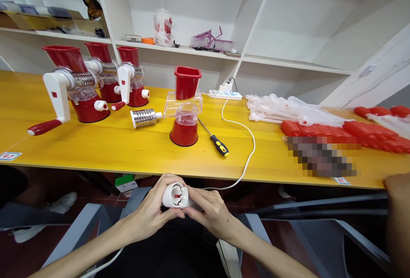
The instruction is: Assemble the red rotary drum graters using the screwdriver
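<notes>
A white plastic crank handle, its round hollow end turned up with a bit of red inside, is held over my lap, in front of the table edge. My left hand wraps round its left side. The fingers of my right hand close on its right side, hiding the rest of it. Ahead on the table stands a red and clear rotary grater body without a crank. Left of it lies a metal grating drum. A screwdriver with a black and yellow grip rests to its right.
Assembled graters with cranks stand at the left. A white cable runs from a power strip over the table edge. White plastic parts and red handles are piled right, near a blurred-out object. Another person's arm shows far right.
</notes>
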Tool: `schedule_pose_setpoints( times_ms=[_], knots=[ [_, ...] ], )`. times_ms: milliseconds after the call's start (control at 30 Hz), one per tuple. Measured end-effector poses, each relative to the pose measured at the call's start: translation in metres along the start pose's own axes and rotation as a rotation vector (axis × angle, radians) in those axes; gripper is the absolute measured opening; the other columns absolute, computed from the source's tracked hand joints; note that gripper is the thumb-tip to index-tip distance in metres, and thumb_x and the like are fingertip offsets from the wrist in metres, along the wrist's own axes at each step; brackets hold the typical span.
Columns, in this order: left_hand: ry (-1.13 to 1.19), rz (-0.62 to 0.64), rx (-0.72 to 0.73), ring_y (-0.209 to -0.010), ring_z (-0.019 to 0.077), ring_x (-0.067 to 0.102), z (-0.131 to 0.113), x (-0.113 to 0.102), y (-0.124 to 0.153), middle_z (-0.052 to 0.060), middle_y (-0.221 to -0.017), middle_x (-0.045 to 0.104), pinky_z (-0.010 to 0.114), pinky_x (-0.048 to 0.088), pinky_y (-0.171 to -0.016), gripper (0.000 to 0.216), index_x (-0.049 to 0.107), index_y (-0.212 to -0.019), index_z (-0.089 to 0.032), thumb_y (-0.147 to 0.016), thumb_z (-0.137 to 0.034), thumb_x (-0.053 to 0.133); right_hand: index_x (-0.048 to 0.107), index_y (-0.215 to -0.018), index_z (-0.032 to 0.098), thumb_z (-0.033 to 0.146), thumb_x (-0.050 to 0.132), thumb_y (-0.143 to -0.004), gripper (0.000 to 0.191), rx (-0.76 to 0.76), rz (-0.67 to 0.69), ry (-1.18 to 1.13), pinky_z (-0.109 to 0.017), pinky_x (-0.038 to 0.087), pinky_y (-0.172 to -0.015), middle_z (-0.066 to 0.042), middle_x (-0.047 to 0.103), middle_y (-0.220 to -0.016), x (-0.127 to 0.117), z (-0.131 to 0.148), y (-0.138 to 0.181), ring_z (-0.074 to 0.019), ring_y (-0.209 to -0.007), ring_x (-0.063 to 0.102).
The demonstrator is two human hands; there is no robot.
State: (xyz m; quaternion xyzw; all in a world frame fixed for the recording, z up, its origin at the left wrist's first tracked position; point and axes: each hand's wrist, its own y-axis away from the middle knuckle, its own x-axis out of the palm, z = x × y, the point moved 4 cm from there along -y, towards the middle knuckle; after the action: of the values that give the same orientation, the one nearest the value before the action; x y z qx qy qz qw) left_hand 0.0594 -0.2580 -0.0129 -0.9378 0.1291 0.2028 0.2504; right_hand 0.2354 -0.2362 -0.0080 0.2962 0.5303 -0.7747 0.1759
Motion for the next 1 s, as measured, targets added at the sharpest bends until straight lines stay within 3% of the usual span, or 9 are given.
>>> schedule_pose_setpoints(
  times_ms=[333,533,733,867,1000],
  knots=[
    [-0.035,-0.019,-0.004,-0.104,0.0189,0.058,0.0048,0.0012,0.0015,0.006,-0.117,0.055,0.029,0.048,-0.091,0.042,0.045,-0.129,-0.03,-0.093,-0.041,0.064,0.056,-0.128,0.008,0.042,0.032,-0.109,0.046,0.04,0.092,0.064,-0.024,0.052,-0.061,-0.016,0.075,-0.106,0.0,0.0027,0.0002,-0.0191,-0.09,0.076],
    [-0.045,-0.003,0.025,-0.105,0.0188,0.056,0.0035,0.0011,0.0004,0.006,-0.115,0.053,0.029,0.048,-0.092,0.036,0.044,-0.127,-0.028,-0.096,-0.038,0.059,0.057,-0.127,0.011,0.046,0.035,-0.108,0.046,0.101,0.174,0.049,-0.023,0.044,-0.056,-0.011,0.074,-0.095,0.0037,-0.0017,0.0024,-0.0161,-0.075,0.072],
    [-0.068,-0.007,0.083,-0.104,0.0194,0.056,0.0034,-0.0025,0.0001,0.006,-0.113,0.052,0.03,0.049,-0.09,0.038,0.043,-0.127,-0.027,-0.095,-0.036,0.061,0.059,-0.125,0.011,0.045,0.035,-0.108,0.045,0.092,0.129,0.056,-0.025,0.043,-0.057,-0.011,0.073,-0.091,0.0038,0.0,0.002,-0.0168,-0.072,0.071],
    [-0.074,-0.026,0.12,-0.103,0.0194,0.056,0.0034,-0.0026,0.0001,0.006,-0.112,0.052,0.03,0.049,-0.09,0.04,0.043,-0.128,-0.027,-0.094,-0.036,0.062,0.06,-0.127,0.01,0.044,0.044,-0.105,0.043,0.112,0.117,-0.032,-0.025,0.046,-0.063,-0.013,0.072,-0.098,0.0047,-0.0013,0.0037,-0.0181,-0.079,0.07],
    [-0.089,-0.06,0.152,-0.099,0.0191,0.058,-0.0006,-0.0027,-0.0002,0.006,-0.109,0.054,0.029,0.051,-0.085,0.038,0.044,-0.125,-0.026,-0.094,-0.038,0.062,0.063,-0.124,0.01,0.046,0.054,-0.101,0.044,0.233,0.142,-0.279,-0.025,0.047,-0.064,-0.011,0.07,-0.097,0.0052,-0.0067,0.0017,-0.0161,-0.075,0.064]
  ],
)
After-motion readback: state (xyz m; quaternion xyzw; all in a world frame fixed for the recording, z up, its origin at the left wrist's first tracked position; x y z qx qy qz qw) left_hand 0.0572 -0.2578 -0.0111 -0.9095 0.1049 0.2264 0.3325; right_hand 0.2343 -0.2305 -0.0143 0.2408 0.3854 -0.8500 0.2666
